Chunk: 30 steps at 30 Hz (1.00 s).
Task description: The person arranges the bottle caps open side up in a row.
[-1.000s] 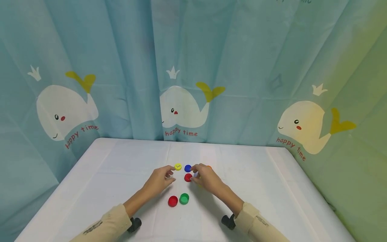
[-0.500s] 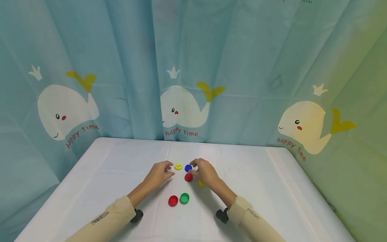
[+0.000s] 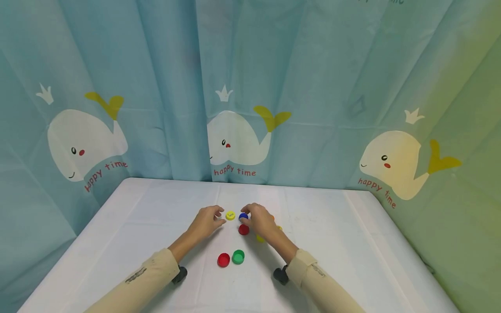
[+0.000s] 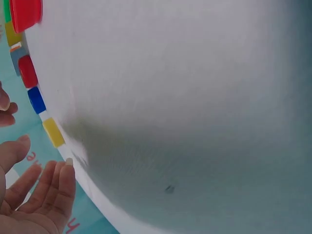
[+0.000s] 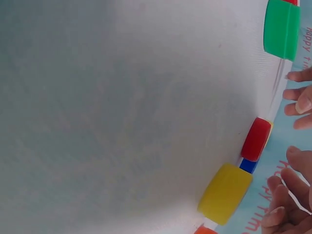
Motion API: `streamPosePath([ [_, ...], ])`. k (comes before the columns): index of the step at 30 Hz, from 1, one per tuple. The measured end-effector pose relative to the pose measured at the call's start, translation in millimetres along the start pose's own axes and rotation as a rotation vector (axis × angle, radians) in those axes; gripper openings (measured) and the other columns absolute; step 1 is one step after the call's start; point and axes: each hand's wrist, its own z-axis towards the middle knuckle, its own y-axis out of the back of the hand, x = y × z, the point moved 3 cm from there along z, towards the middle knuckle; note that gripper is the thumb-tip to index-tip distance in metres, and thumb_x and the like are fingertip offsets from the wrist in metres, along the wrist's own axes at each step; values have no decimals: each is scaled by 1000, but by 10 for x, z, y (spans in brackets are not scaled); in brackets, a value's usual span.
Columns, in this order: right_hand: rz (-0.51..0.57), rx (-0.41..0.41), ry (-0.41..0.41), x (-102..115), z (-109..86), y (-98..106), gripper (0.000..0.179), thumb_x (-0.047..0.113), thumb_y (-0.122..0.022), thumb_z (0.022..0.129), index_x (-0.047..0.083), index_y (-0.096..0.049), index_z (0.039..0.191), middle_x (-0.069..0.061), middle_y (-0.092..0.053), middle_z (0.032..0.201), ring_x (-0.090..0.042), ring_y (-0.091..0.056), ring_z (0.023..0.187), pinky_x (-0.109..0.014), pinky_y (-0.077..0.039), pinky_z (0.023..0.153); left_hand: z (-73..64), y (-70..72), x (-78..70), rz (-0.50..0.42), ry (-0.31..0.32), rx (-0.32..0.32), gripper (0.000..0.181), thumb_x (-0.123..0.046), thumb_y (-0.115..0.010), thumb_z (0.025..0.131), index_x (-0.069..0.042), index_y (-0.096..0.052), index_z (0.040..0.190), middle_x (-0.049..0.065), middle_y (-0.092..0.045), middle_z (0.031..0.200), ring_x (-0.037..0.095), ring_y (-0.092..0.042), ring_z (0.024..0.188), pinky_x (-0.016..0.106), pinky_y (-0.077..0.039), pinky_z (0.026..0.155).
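My left hand hovers just left of a yellow bottle cap, its thumb and fingers apart around nothing. In the left wrist view that hand has relaxed fingers, and the yellow cap stands clear of them. My right hand is above a blue bottle cap, which it partly covers in the head view. From the right wrist, the right hand appears raised with loosely bent fingers, holding nothing. A red cap lies just below the blue one.
Closer to me on the white table lie a red cap and a green cap, hollow side up. Another yellow cap and an orange cap are partly hidden by the right hand. A whale-print curtain hangs behind.
My right hand has shifted left and slightly farther away, toward the blue cap. My left hand has risen a little. The caps have stayed where they were.
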Motion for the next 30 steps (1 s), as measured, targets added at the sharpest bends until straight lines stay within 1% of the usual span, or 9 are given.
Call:
streamPosePath([
  [3,10,-1,35,21,30,-22,25,16,-74,83,3,-69,104,-7,-65,95,-22,-61,92,-28,-51,79,38,5,-3,5,-3,1,28,-5,-73,80,4,-64,106,13,-66,92,24,-62,83,37,-52,76],
  [7,13,7,68,52,68,-57,26,16,-74,83,3,-68,104,-7,-65,97,-20,-61,91,-28,-51,79,85,-1,4,13,19,14,28,-6,-72,82,3,-64,107,13,-67,95,23,-62,84,37,-52,78],
  [12,42,31,43,66,93,-88,26,16,-72,84,3,-68,107,-6,-64,98,-18,-61,90,-25,-51,79,120,-24,22,29,45,38,28,-8,-72,82,3,-65,107,12,-67,93,24,-62,86,38,-52,78],
  [18,52,24,47,69,125,-112,26,14,-72,84,1,-67,106,-7,-64,95,-19,-61,87,-26,-51,78,150,-41,38,30,57,48,29,-9,-72,82,4,-64,107,12,-66,93,25,-62,88,38,-51,80],
  [21,30,14,54,68,145,-139,26,15,-73,83,1,-68,105,-8,-65,96,-19,-59,88,-27,-50,80,161,-54,61,37,55,43,29,-9,-73,81,4,-65,106,11,-66,91,24,-62,87,38,-51,79],
  [23,6,8,54,67,151,-155,27,16,-74,83,2,-69,105,-8,-65,96,-19,-57,88,-27,-50,80,166,-66,77,39,42,40,28,-8,-73,81,4,-65,104,11,-66,89,23,-61,85,37,-51,78],
  [28,-92,-10,45,48,174,-189,28,22,-76,81,7,-71,105,-5,-67,98,-18,-52,85,-28,-47,80,178,-89,80,48,6,32,27,-7,-74,80,5,-66,102,10,-66,86,23,-61,83,37,-51,77],
  [30,-126,-12,40,44,185,-197,29,25,-76,80,10,-71,105,-4,-67,100,-19,-51,85,-31,-45,80,183,-89,75,58,6,33,27,-7,-74,80,5,-66,103,10,-66,86,23,-61,83,37,-51,77],
])
